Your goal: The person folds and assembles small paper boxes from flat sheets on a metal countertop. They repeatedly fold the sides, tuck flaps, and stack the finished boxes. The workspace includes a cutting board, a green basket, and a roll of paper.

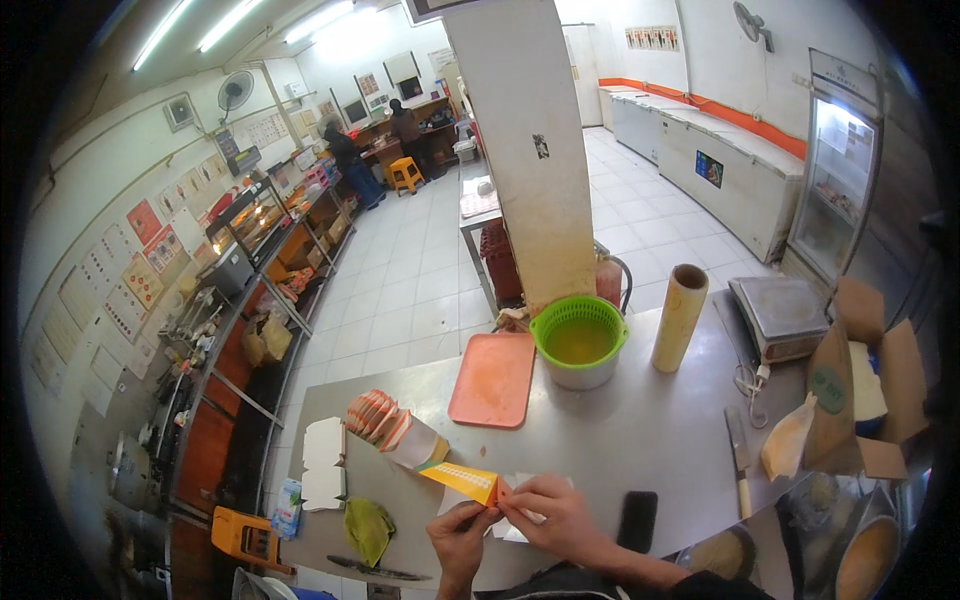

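At the near edge of the steel table, both hands hold a yellow and orange paper carton (462,482), partly folded. My left hand (460,541) pinches its lower orange end from the left. My right hand (551,513) closes on the same end from the right, its fingertips nearly meeting the left ones. White paper sheets (518,528) lie beneath the hands, partly covered by them. Just beyond the carton, a row of nested cartons (386,424) with red and white stripes rests on its side. White folded card pieces (323,466) lie to its left.
On the table (590,450) are a pink-orange tray (492,380), a green colander (578,335) in a pot, an upright film roll (680,320), a scale (780,318), a cardboard box (828,395), a phone (637,521), knives (738,450) and a green cloth (368,530). A pillar stands behind.
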`<control>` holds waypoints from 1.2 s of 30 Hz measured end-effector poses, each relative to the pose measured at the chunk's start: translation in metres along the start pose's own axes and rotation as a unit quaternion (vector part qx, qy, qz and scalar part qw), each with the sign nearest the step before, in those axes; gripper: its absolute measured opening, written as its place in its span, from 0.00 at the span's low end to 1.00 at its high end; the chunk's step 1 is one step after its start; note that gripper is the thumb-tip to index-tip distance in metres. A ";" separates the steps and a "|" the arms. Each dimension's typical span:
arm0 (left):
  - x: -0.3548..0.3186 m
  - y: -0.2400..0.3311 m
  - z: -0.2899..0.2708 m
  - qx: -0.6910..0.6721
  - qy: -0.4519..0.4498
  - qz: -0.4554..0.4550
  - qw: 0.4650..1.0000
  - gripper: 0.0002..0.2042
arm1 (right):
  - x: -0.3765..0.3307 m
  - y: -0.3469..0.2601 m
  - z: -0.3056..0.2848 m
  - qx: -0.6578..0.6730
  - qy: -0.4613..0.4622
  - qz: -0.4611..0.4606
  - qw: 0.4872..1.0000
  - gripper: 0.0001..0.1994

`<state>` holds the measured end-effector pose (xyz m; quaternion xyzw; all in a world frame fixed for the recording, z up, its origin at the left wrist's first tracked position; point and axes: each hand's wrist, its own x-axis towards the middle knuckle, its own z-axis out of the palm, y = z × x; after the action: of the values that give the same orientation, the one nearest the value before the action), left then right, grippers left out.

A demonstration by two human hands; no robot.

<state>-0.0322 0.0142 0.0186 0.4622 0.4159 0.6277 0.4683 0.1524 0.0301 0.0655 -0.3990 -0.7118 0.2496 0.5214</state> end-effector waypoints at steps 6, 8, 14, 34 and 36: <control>0.001 -0.025 0.006 -0.089 0.064 -0.121 0.987 0.10 | -0.011 0.007 0.014 -0.050 -0.029 0.016 0.998 0.13; -0.005 -0.032 0.012 -0.088 0.056 -0.099 0.990 0.11 | -0.014 0.012 0.021 -0.029 -0.011 0.032 0.999 0.13; -0.003 -0.038 0.010 -0.196 0.112 -0.142 0.964 0.08 | -0.016 0.026 0.027 -0.070 -0.062 -0.003 0.996 0.24; 0.000 0.000 -0.002 0.334 -0.231 0.080 0.910 0.05 | -0.058 0.073 0.010 0.430 -0.144 0.484 0.748 0.27; 0.000 -0.003 0.004 0.346 -0.218 0.157 0.899 0.06 | -0.051 0.067 0.010 0.419 -0.110 0.506 0.746 0.25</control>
<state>-0.0279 0.0151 0.0168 0.7797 0.4164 0.3934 0.2528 0.1707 0.0260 -0.0168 -0.4123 -0.2820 0.7917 0.3518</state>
